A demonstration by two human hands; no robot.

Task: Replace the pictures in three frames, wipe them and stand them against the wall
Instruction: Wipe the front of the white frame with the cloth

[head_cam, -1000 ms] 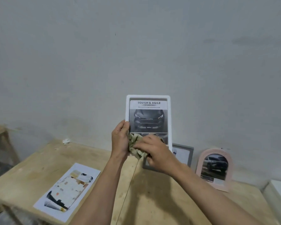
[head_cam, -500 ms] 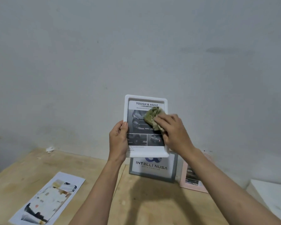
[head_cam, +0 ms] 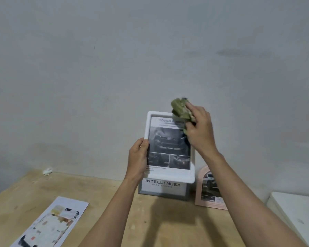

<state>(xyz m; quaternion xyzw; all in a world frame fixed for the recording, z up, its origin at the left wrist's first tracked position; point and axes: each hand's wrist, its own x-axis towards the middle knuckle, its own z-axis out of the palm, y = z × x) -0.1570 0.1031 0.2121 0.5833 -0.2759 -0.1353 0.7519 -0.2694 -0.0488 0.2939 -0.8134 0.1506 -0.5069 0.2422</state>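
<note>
My left hand [head_cam: 138, 157] grips the white frame's [head_cam: 169, 172] left edge, held clear above the tabletop [head_cam: 150, 220]. My right hand [head_cam: 200, 129] pinches a green cloth [head_cam: 179, 108] at its top right corner, bare wall [head_cam: 150, 50] behind.

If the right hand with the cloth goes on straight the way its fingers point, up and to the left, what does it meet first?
Probably only the plain grey wall. The right hand grips the crumpled green cloth at the top right corner of the white rectangular picture frame; beyond nothing shows. Depth is unclear.
</note>
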